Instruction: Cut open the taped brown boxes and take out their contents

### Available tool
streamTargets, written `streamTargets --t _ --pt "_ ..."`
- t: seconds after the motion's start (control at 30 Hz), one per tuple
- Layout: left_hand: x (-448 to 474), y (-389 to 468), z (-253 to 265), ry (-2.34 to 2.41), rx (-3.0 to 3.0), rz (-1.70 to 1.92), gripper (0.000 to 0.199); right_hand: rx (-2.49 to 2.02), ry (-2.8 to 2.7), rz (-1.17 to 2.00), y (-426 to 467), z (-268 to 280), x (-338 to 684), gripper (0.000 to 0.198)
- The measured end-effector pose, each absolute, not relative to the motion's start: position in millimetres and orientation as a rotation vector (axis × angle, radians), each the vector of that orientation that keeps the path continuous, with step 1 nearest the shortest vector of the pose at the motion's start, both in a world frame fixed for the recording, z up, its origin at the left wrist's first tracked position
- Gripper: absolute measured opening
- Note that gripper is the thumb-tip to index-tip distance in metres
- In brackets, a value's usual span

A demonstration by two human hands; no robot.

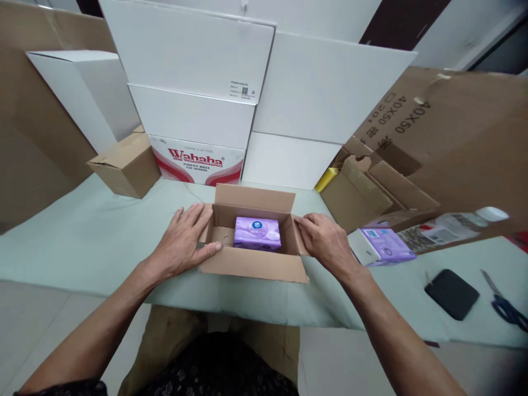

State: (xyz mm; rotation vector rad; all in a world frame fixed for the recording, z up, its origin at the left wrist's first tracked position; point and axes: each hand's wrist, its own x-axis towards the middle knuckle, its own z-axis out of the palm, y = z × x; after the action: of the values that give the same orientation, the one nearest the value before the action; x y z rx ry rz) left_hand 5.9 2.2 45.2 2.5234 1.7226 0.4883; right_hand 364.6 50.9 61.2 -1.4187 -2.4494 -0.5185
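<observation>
An open cardboard box (256,268) stands in front of me, its front and back flaps folded outward. Inside lies a purple tissue pack (257,234), with bare box floor showing to its left. My left hand (185,242) lies against the box's left end, fingers stretched out and thumb resting by the front edge. At the opposite end, my right hand (324,236) has its fingers curled and closed on the right flap. Part of that flap is hidden behind the fingers.
White boxes (190,55) and a Wahaha carton (198,162) wall off the back. A closed cardboard box (127,165) stands left. To the right are an opened box (358,192), another purple pack (385,246), a plastic bottle (449,228), a black pad (451,293) and scissors (505,305).
</observation>
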Motion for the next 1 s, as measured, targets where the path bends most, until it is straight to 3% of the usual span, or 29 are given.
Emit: streamTargets --t 0.1,0.23,0.37,0.47,0.77,1.0 --pt "7 1 44 1.709 2.442 0.442 0.088 -1.284 -2.516 -0.462 46 68 358 0.032" --pt "10 1 44 1.721 2.386 0.434 0.091 -1.118 -2.677 -0.161 48 78 342 0.025" --pt "10 1 39 1.709 2.371 0.484 0.090 -1.238 -2.923 0.013 59 85 322 0.058" --pt "9 1 34 1.693 2.355 0.525 0.088 -1.346 -3.035 0.059 68 88 308 0.072" --pt "10 2 35 1.645 2.300 0.598 0.086 -1.360 -3.163 0.046 82 86 289 0.063" --pt "13 2 43 1.660 2.266 0.549 0.089 -1.353 -3.129 0.163 88 73 297 0.078"
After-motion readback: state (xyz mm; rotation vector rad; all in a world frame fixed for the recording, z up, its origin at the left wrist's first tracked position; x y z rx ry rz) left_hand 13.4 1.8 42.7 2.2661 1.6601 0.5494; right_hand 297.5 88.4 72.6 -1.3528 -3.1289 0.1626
